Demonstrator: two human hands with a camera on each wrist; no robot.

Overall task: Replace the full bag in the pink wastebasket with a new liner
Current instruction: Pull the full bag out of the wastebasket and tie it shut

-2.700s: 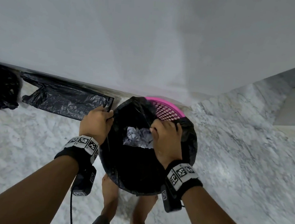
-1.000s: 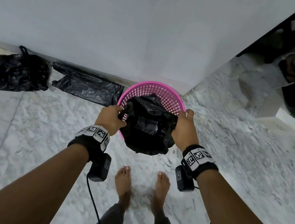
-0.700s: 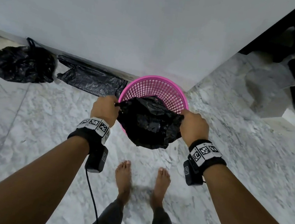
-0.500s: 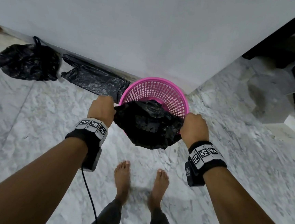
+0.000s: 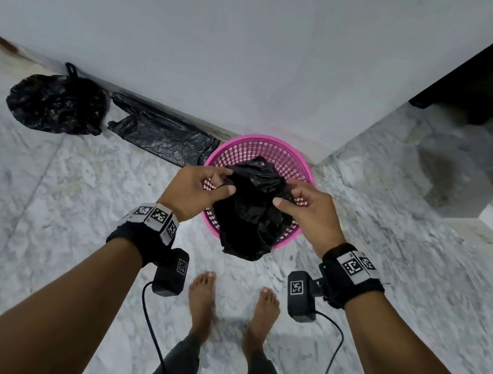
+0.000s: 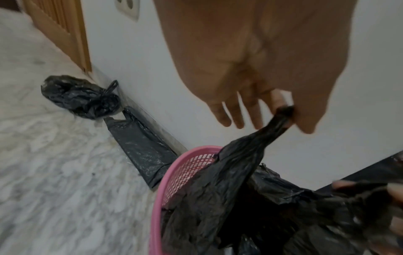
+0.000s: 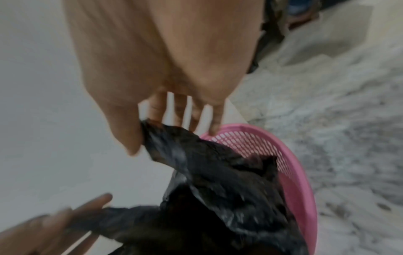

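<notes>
Black crinkled plastic bag [image 5: 252, 208] hangs over the pink mesh wastebasket [image 5: 297, 158]. Left hand [image 5: 193, 189] and right hand [image 5: 307, 205] each pinch one gathered corner between thumb and forefinger.

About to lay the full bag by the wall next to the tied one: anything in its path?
Nothing visible. Both hands pinch the full bag over the pink wastebasket; only the flat liner lies before the tied bag.

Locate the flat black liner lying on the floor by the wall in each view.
Head: flat black liner lies upper left of centre, against the wall, left of the pink wastebasket.
Left wrist: it runs down the middle, just left of the wastebasket rim.
Right wrist: not in view.
Shared landmark: the pink wastebasket.
</notes>
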